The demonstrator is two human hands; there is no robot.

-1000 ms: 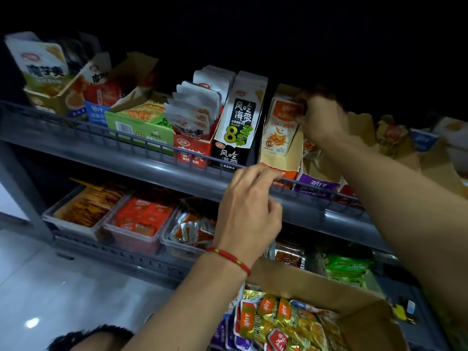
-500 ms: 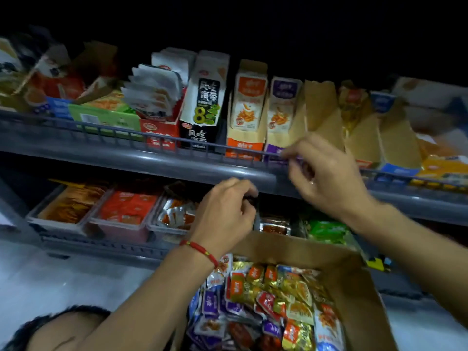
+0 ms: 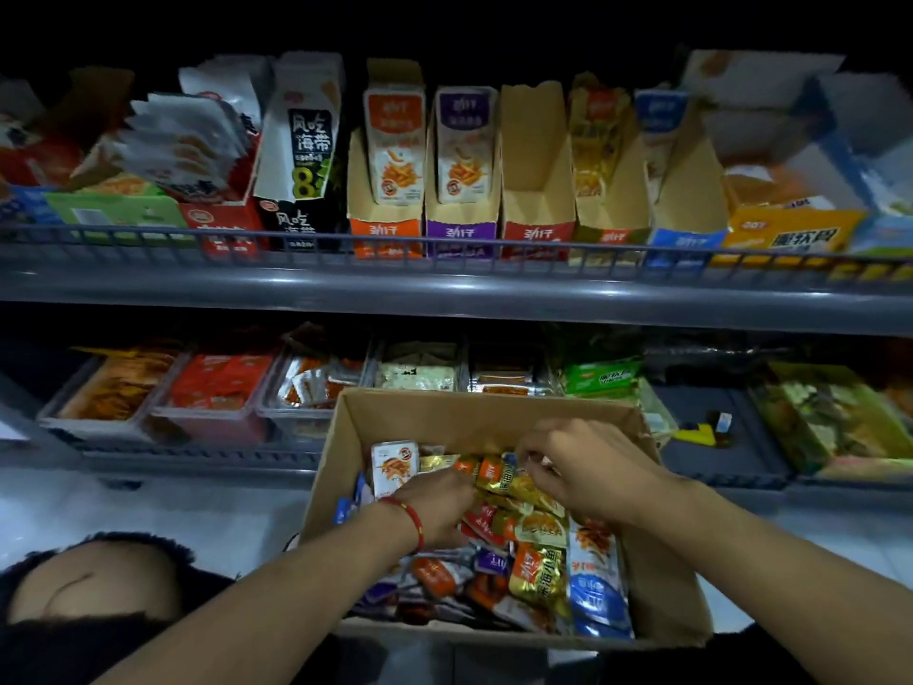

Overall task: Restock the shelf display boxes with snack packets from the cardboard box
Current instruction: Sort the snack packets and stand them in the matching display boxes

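Observation:
An open cardboard box [image 3: 346,437] sits low in front of the shelves, full of mixed snack packets [image 3: 538,575] in gold, orange, purple and blue. Both my hands are inside it. My left hand [image 3: 437,509], with a red bracelet at the wrist, has its fingers curled down into the pile on an orange-gold packet [image 3: 486,472]. My right hand [image 3: 585,469] pinches a gold packet [image 3: 523,487] at the top of the pile. On the upper shelf stand the display boxes: orange [image 3: 385,229], purple [image 3: 462,232], a red one [image 3: 538,190] that looks empty, green [image 3: 612,210] and blue [image 3: 686,234].
A grey wire rail [image 3: 444,249] runs along the upper shelf's front. Clear plastic trays [image 3: 212,417] of packets line the lower shelf behind the box. Other cartons [image 3: 296,155] fill the upper shelf's left and right. A person's dark-haired head [image 3: 89,580] is at the lower left.
Both hands have come down from the upper shelf rail into the cardboard box. The view has tilted down, so the whole box shows.

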